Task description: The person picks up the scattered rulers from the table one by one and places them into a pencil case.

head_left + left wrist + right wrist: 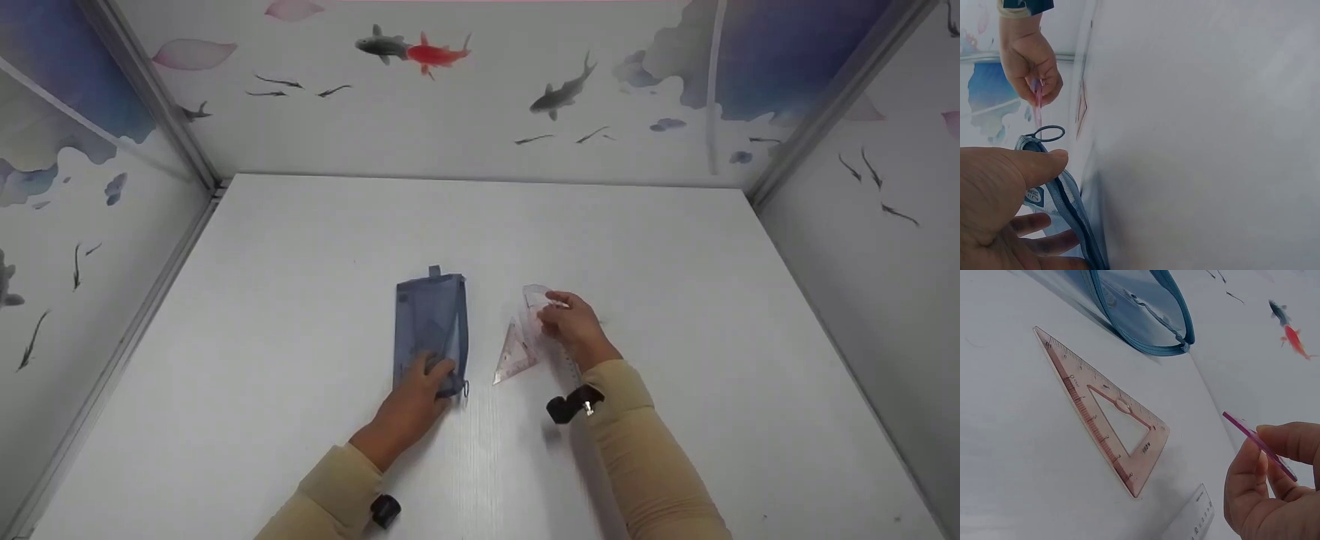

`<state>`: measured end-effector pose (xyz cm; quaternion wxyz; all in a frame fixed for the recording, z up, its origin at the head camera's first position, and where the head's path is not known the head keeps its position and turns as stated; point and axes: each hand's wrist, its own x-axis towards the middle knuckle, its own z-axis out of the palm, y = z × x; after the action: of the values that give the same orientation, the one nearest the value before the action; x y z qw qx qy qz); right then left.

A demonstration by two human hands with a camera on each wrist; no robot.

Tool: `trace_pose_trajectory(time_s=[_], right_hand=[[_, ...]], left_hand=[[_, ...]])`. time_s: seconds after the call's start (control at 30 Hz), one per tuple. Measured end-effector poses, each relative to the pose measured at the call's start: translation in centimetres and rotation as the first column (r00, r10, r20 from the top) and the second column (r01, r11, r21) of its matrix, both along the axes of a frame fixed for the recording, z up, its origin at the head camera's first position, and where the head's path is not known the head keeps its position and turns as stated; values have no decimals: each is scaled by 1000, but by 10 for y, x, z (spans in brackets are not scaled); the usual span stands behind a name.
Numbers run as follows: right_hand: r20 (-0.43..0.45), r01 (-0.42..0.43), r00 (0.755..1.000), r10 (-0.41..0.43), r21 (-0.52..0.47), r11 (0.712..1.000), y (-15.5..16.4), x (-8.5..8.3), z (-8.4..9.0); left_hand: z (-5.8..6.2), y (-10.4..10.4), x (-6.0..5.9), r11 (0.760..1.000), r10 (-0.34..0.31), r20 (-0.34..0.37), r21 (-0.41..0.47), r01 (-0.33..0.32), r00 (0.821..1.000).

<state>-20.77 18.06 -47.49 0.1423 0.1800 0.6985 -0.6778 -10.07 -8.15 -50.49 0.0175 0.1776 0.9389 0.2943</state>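
The left hand (420, 390) is gripping the near, open end of the blue translucent mesh zip pouch (433, 322) at the centre of the head view, thumb on top and fingers (1044, 233) curled beneath, apparently to keep its mouth open and steady on the white surface (300, 300). Just right of centre, the right hand (574, 322) is pinching a thin pink transparent plastic piece (1258, 441) edge-on between thumb and fingers, lifted clear. The pink transparent triangular set square (1109, 416) is lying flat between pouch and right hand, beside a clear straight ruler (1193, 517).
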Motion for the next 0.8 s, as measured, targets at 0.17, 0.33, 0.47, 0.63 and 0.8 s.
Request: trace_pose_trajectory(time_s=[0.17, 0.33, 0.47, 0.63, 0.8], right_hand=[[-3, 1, 1000, -1, -31, 1000, -8, 1, -3], [-11, -4, 1000, 3, -23, 1000, -17, 1, -4], [-20, -31, 999, 31, -6, 1000, -27, 1, -3], [-19, -34, 999, 34, 10, 999, -38, 1, -4], [-22, -47, 999, 48, 54, 997, -46, 1, -5]], left_hand=[[-1, 0, 1, 1000, 1, 5, -3, -1, 1000], [1, -1, 0, 1000, 8, 30, 16, -9, 1000], [2, -2, -1, 1000, -8, 4, 23, 8, 1000], [0, -2, -3, 999, -20, -4, 26, 20, 1000], [0, -2, -2, 1000, -13, 16, 29, 13, 1000]])
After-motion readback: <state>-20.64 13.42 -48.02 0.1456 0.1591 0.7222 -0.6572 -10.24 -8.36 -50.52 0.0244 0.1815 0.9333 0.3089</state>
